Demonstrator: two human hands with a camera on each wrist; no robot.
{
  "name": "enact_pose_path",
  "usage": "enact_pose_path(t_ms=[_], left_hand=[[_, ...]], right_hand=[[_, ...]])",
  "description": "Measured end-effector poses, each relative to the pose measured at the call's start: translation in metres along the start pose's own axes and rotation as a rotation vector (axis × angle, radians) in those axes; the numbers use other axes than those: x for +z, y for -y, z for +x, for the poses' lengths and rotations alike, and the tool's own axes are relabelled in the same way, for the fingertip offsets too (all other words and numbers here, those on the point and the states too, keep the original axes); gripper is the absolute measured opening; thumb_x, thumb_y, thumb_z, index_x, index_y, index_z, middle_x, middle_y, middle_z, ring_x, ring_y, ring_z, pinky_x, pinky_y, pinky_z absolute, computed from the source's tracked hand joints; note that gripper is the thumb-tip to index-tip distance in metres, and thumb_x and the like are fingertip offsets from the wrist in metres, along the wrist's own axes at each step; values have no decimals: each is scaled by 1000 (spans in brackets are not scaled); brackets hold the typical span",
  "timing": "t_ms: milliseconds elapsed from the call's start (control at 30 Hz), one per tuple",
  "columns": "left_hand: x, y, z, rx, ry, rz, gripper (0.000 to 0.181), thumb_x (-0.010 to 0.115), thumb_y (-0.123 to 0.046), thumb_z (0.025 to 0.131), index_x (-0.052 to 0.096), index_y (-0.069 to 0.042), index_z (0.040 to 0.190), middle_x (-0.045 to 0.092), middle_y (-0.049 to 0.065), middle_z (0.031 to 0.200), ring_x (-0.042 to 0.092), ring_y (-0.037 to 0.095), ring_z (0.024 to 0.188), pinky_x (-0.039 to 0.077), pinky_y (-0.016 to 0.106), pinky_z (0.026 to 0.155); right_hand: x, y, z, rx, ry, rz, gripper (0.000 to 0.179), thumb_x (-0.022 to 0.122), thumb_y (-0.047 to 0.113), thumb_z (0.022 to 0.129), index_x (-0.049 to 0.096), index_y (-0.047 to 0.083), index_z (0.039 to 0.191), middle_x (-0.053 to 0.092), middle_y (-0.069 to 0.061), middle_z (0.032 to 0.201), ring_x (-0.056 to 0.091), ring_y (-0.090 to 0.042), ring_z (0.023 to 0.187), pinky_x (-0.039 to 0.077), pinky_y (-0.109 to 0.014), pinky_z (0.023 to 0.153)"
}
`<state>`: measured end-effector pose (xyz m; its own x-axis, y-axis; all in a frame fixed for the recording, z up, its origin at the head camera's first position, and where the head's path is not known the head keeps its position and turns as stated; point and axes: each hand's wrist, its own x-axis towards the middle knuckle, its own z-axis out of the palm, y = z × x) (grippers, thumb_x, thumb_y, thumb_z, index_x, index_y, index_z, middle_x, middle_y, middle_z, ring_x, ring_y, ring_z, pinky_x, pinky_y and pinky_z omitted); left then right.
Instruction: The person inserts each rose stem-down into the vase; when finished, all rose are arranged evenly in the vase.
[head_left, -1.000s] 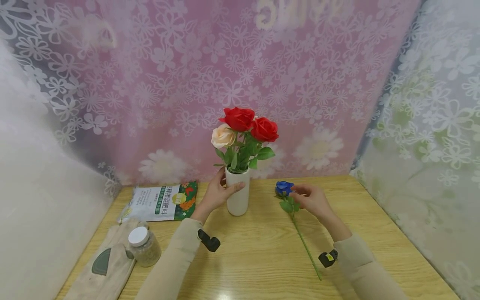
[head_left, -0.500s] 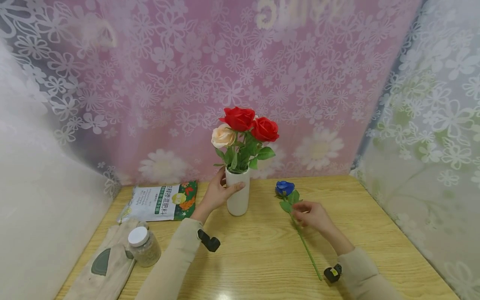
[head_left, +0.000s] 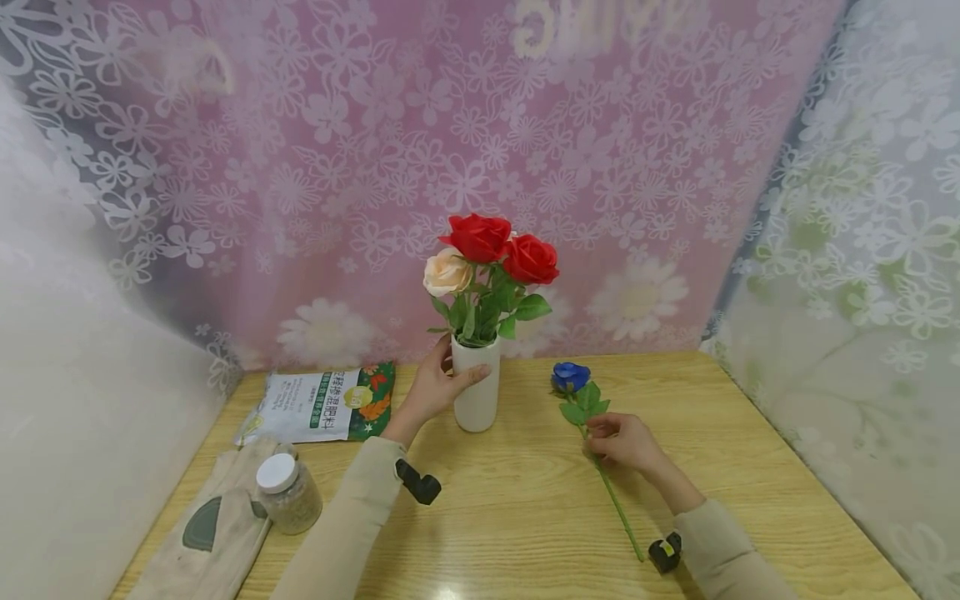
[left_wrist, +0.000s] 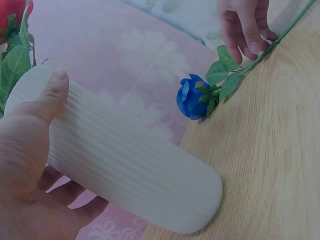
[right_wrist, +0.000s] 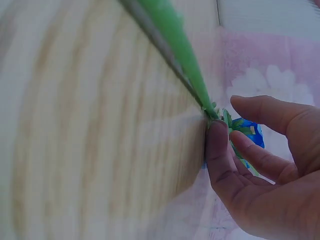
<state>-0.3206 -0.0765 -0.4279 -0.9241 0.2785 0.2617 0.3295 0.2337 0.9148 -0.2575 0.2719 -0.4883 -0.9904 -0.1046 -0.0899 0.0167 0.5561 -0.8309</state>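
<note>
My left hand (head_left: 432,388) grips a white ribbed vase (head_left: 476,390) from its left side, thumb across the front and fingers behind. Two red roses (head_left: 480,238) and one cream rose (head_left: 447,272) with green leaves stand in the vase. To the right, a blue rose (head_left: 572,377) lies on the table, its green stem (head_left: 617,500) pointing toward me. My right hand (head_left: 628,442) is over that stem, just below the leaves (head_left: 583,405). In the right wrist view a fingertip (right_wrist: 218,128) meets the stem, while the other fingers are spread apart and loosely bent.
At the left lie a printed bag (head_left: 315,405) and beige gloves (head_left: 217,517) with a grey-green patch. A clear jar (head_left: 294,504) with a white lid stands beside the gloves. Patterned curtains (head_left: 337,167) border the wooden table (head_left: 510,508).
My right hand has moved from the blue rose's bloom down along the stem, toward me, to below the leaves. The left hand and vase have stayed in place.
</note>
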Motion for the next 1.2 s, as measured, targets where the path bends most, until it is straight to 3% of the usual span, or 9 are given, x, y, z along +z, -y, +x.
enact_pose_path(t_ms=[467,900,1200], left_hand=[[0,3,1,14,-3,-26,79,80,-29,97,36,-28,163,54,11,153,58,38,137,53,60,109],[-1,2,2,17,1,-16,79,79,-27,97,36,-25,163,54,11,153,58,38,138,53,59,108],[-1,0,0,-8,-3,-9,78,79,-29,97,36,-26,163,54,11,154,58,38,139,52,58,110]], right_hand=[[1,-3,4,-21,-4,-47,45,82,6,88,67,-12,127,68,-16,98,68,-18,74,63,-35,63],[4,2,5,12,-37,-95,40,81,2,84,71,-12,120,71,-13,89,68,-15,65,60,-30,59],[2,5,7,28,-31,-118,43,80,4,81,70,-12,121,73,-14,92,69,-16,64,60,-31,60]])
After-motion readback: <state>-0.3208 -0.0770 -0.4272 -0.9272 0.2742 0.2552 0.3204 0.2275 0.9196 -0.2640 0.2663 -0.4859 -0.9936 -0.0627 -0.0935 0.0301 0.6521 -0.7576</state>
